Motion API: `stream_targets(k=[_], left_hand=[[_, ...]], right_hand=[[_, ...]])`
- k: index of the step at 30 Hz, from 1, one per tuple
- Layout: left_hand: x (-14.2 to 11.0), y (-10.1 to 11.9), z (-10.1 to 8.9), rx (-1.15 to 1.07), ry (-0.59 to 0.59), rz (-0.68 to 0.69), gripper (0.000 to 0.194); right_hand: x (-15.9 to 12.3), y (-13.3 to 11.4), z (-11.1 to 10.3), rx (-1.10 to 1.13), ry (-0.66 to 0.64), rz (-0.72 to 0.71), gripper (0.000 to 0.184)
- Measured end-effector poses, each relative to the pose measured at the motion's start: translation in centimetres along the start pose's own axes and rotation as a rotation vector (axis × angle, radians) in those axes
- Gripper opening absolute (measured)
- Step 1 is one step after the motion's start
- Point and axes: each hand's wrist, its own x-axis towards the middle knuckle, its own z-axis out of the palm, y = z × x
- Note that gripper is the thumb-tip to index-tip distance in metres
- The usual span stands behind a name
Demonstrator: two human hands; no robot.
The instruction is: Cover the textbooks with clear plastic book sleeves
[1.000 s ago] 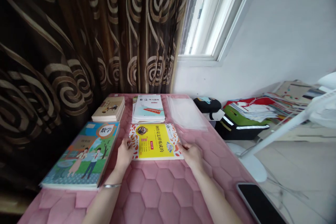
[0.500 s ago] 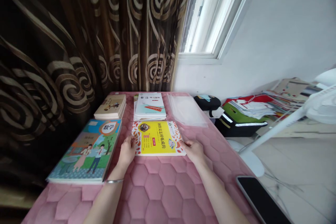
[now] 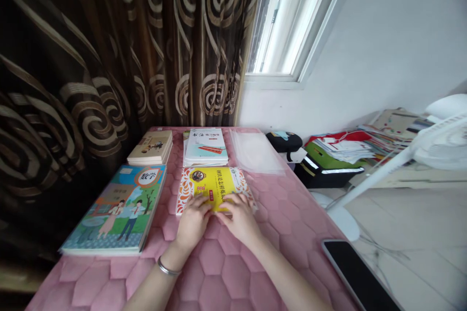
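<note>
Mid-worktop, near the white book stack: yellow paperback, orange-swirl border, lying flat, cover up. Left hand and right hand fingers flat on its near edge, unclenched.

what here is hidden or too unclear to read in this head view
- Yellow book: near edge hidden under the left hand and right hand.
- Phone: lower corner cut by the frame edge.
- Paper pile: blurred, titles too small.
- Clear sleeve: contents indistinct.
</note>
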Motion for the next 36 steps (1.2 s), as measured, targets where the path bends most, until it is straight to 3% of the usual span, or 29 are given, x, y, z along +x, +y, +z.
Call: stream_targets(k=[3, 7, 14, 18, 24, 36], left_hand=[[0.0, -0.7, -0.1, 0.047, 0.002, 0.032, 0.021], [-0.2, -0.7, -1.0, 0.161, -0.006, 0.061, 0.019], [-1.8, -2.7, -3.9, 0.329, 0.050, -0.084, 0.013], [-2.7, -4.3, -4.3, 0.240, 0.071, -0.221, 0.015], [-2.7, -5.0, -4.1, 0.044, 0.072, -0.242, 0.012], [-2.6, -4.8, -4.2, 0.044, -0.003, -0.326, 0.014]], right_hand=[[0.1, -1.5, 1.2, 0.009, -0.025, -0.031, 0.004], [0.1, -0.8, 1.0, 0.008, -0.008, -0.018, 0.002], [-1.9, 5.6, -1.7, -0.036, 0.051, 0.108, 0.007], [-2.9, 8.0, -1.9, 0.093, 0.110, 0.126, 0.013], [-3.0, 7.5, -2.2, 0.188, 0.100, 0.129, 0.016], [-3.2, 7.8, -1.7, 0.137, 0.159, 0.078, 0.020]])
